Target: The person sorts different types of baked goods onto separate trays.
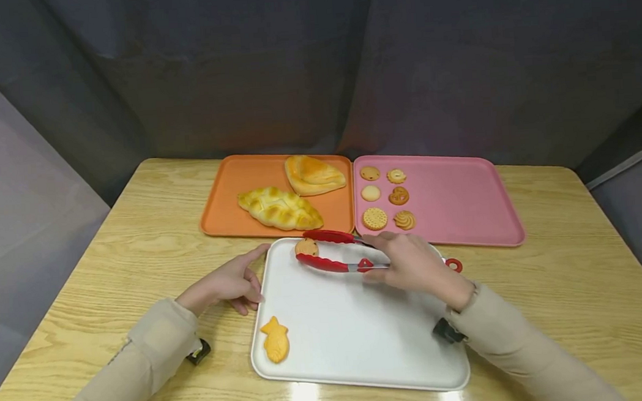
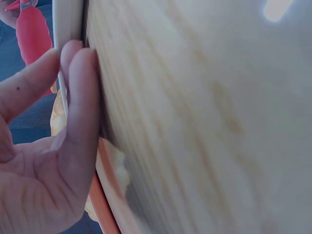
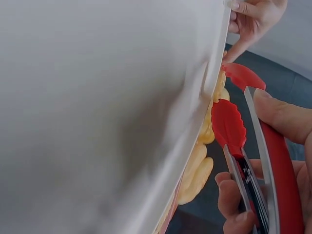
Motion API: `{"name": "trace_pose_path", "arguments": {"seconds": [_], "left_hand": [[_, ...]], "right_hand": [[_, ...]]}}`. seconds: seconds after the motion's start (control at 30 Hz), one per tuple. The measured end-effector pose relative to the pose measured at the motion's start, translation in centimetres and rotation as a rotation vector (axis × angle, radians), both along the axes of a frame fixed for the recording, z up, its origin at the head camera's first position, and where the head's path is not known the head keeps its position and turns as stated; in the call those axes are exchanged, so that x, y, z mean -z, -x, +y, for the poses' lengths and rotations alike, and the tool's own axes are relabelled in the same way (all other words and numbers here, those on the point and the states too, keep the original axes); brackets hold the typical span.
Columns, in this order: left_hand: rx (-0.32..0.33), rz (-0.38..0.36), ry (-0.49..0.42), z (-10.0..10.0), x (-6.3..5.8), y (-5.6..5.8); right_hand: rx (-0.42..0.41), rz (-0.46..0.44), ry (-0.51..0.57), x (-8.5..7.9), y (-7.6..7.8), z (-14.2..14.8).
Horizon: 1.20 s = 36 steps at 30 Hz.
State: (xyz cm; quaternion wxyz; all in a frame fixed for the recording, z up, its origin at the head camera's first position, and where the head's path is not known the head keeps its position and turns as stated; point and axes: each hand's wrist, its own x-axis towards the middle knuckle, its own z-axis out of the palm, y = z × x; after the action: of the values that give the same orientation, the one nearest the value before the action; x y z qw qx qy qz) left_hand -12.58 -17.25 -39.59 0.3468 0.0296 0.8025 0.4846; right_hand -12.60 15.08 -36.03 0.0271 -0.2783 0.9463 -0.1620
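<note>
My right hand (image 1: 407,262) grips a pair of red-tipped metal tongs (image 1: 330,264), thumb on one arm and fingers round the other. Between the tong tips is a small round speckled cookie (image 1: 306,247), at the far left corner of the white tray (image 1: 362,333). With thumb and curled fingers, my left hand (image 1: 232,285) pinches the tray's left rim; its index finger stretches toward the far corner. In the left wrist view the thumb and fingers (image 2: 83,92) meet at the rim. A fish-shaped cookie (image 1: 276,341) lies at the tray's near left.
Behind the white tray sits an orange tray (image 1: 221,200) carrying a braided bread (image 1: 280,209) and a folded pastry (image 1: 314,175). Beside it, a pink tray (image 1: 453,198) holds several assorted cookies (image 1: 375,218) in two columns. All stand on a wooden table (image 1: 569,283) before a dark curtain.
</note>
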Motion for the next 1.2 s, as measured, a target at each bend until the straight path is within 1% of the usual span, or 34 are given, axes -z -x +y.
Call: {"name": "trace_pose_path", "arguments": {"seconds": [0.2, 0.33, 0.53, 0.7, 0.97, 1.2], "left_hand": [[0.003, -0.001, -0.008, -0.1, 0.0, 0.0], [-0.003, -0.003, -0.008, -0.1, 0.0, 0.0], [0.011, 0.004, -0.003, -0.1, 0.0, 0.0], [0.004, 0.006, -0.006, -0.1, 0.0, -0.1], [0.013, 0.009, -0.021, -0.2, 0.1, -0.1], [0.011, 0.012, -0.013, -0.1, -0.1, -0.1]], "right_hand": [[0.059, -0.018, 0.015, 0.0, 0.2, 1.3], [0.084, 0.006, 0.02, -0.1, 0.4, 2.2], [0.112, 0.022, 0.015, -0.4, 0.6, 3.6], [0.126, 0.071, 0.019, -0.5, 1.0, 5.0], [0.153, 0.135, 0.033, -0.8, 2.0, 7.1], [0.228, 0.125, 0.04, -0.6, 2.7, 8.6]]}}
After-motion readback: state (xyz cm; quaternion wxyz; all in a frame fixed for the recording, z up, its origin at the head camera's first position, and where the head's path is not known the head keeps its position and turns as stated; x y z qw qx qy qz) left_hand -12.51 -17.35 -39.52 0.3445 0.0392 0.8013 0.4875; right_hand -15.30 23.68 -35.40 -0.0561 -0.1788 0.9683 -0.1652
